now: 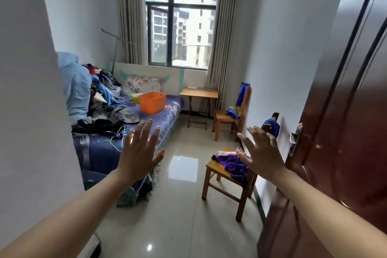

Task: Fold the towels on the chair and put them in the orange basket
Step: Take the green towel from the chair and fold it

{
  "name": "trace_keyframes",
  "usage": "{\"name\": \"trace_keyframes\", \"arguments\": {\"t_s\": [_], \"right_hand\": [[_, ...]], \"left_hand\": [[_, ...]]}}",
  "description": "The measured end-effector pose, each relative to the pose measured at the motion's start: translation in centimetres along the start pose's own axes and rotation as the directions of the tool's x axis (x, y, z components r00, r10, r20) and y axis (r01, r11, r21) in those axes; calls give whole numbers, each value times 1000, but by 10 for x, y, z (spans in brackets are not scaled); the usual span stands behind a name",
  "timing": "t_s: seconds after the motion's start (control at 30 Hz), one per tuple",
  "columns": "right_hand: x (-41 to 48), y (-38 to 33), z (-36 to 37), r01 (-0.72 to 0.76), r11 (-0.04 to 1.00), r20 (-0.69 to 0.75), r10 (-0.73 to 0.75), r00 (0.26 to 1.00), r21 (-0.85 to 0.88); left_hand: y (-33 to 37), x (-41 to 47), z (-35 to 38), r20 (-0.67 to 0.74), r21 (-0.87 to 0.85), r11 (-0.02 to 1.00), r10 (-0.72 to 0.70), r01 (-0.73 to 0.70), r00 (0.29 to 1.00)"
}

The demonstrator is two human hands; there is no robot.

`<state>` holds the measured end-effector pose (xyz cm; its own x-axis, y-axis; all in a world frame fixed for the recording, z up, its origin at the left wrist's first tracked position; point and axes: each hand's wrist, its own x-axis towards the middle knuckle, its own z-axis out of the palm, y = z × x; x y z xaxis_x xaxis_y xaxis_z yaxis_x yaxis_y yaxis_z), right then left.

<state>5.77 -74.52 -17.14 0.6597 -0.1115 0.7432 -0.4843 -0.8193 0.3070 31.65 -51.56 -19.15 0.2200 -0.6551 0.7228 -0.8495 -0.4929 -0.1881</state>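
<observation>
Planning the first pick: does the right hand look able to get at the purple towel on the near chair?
Probably yes. The right hand is open and empty, and the purple towel lies uncovered on the near chair with nothing visible between them; a step closer may be needed.

Left hand (139, 153) and right hand (261, 153) outstretched, fingers spread.
</observation>
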Motion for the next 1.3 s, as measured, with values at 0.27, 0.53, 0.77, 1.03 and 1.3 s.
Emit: {"name": "trace_keyframes", "arguments": {"t_s": [0.27,0.53,0.77,1.03,1.3], "right_hand": [[59,59,84,116,993,-25,-116,993,-2],[129,123,186,169,984,-85,-164,983,55],[160,136,288,167,980,-40,-164,986,112],[234,153,408,207,974,35,-211,977,95],[311,185,516,141,985,85,-149,985,98]], "left_hand": [[11,100,73,12,-22,1000,16,-15,1000],[26,194,153,-2,-20,998,-66,66,998],[0,224,228,104,-4,991,-132,133,986],[-49,284,340,150,-20,991,-130,135,980],[-91,381,451,99,-65,984,-157,164,983]]}}
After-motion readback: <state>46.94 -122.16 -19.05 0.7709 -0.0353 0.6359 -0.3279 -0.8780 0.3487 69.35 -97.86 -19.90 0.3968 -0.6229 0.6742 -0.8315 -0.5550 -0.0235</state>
